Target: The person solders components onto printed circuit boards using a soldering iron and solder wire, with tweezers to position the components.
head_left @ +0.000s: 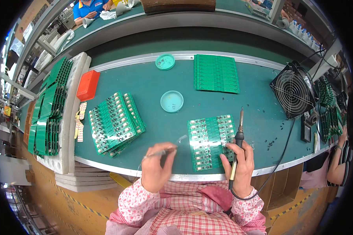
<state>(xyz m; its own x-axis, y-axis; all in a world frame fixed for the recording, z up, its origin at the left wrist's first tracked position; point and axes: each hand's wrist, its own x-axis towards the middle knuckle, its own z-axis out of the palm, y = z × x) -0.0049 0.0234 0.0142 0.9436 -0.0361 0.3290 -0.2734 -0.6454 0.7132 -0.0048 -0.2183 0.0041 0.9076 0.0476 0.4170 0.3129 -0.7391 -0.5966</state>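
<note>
Board (211, 143) lies at the counter's (153, 86) near edge, under the right hand (241, 162) gripping an iron (239, 135), tip pointing away. Left hand (157, 166) pinches wire (161, 153) beside it.

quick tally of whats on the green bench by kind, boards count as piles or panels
Circuit board piles or panels: 3 (flat panel by the hands, fanned pile, far panel)
Round teal lids: 2 ()
Orange box: 1
Soldering iron, in right hand: 1
Solder wire, in left hand: 1
Fan: 1
Total: 9
</note>
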